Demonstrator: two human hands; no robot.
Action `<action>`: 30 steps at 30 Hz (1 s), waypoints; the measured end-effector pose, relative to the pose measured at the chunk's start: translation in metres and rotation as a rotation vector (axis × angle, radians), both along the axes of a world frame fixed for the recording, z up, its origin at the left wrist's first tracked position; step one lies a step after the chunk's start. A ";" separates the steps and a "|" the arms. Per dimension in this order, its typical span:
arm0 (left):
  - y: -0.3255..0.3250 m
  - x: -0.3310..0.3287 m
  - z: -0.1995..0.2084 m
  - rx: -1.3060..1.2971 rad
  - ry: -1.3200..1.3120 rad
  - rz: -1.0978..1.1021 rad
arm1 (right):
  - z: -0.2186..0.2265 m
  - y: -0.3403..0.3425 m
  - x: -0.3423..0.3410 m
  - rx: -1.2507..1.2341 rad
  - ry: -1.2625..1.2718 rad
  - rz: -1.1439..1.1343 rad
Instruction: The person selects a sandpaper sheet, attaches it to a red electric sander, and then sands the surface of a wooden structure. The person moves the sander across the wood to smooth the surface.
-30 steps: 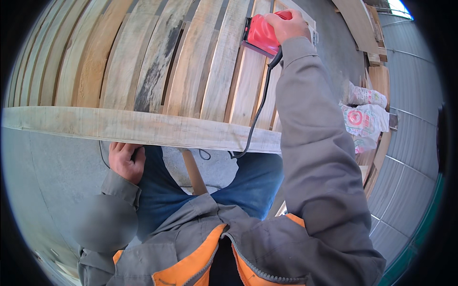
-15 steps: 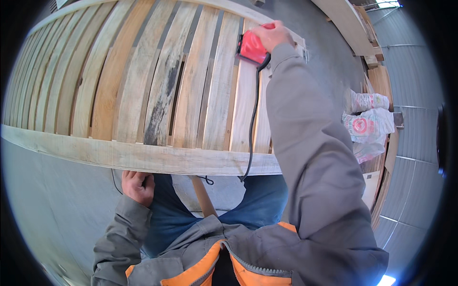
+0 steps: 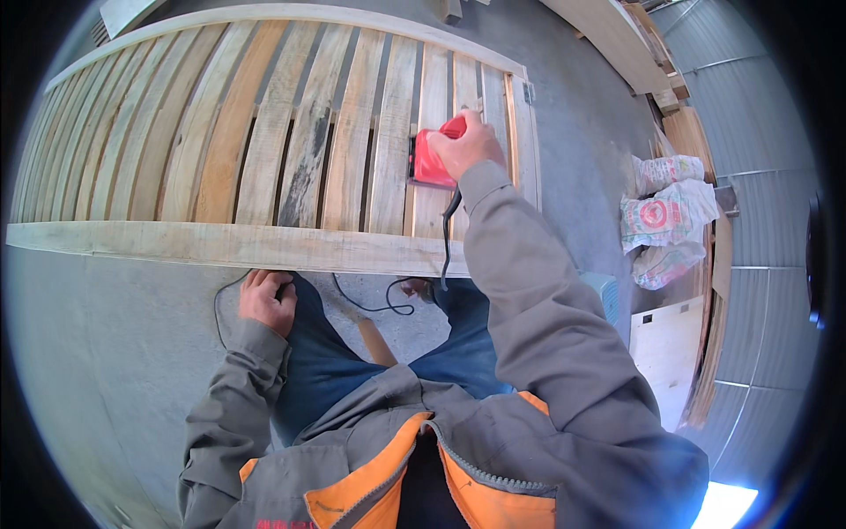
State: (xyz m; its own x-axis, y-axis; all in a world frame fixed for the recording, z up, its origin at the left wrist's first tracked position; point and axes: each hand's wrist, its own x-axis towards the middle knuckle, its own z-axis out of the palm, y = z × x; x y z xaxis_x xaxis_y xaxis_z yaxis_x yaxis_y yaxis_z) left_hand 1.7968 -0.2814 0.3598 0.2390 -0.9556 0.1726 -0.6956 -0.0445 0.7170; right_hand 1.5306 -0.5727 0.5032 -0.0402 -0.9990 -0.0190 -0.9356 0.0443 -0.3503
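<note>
Grey concrete floor (image 3: 115, 353): bears one large slatted wooden panel (image 3: 264, 150), lying flat, framed by a pale board along its near edge. Red power sander (image 3: 432, 163) rests on the panel's right slats. Black cord (image 3: 370, 304) trails on the floor. Printed sacks (image 3: 665, 216) lie at right; timber boards (image 3: 617, 35) beyond.

The right hand (image 3: 465, 145) hides much of the red sander (image 3: 432, 163), and the slatted panel (image 3: 264, 141) runs off the left edge.

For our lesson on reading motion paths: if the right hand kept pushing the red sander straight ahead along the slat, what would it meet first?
The right hand with the red sander points up the slat; the first obstacle looks like the curved top rail of the slatted wooden panel, though depth is unclear.
</note>
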 end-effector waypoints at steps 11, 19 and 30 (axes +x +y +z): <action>0.009 -0.012 -0.001 -0.005 -0.037 0.001 | 0.014 0.079 -0.014 0.096 0.004 -0.032; 0.009 -0.009 -0.001 -0.010 -0.051 0.014 | 0.005 0.061 -0.009 0.017 0.008 -0.045; 0.003 0.005 -0.003 0.009 -0.012 0.021 | -0.002 -0.051 0.047 0.002 0.057 -0.013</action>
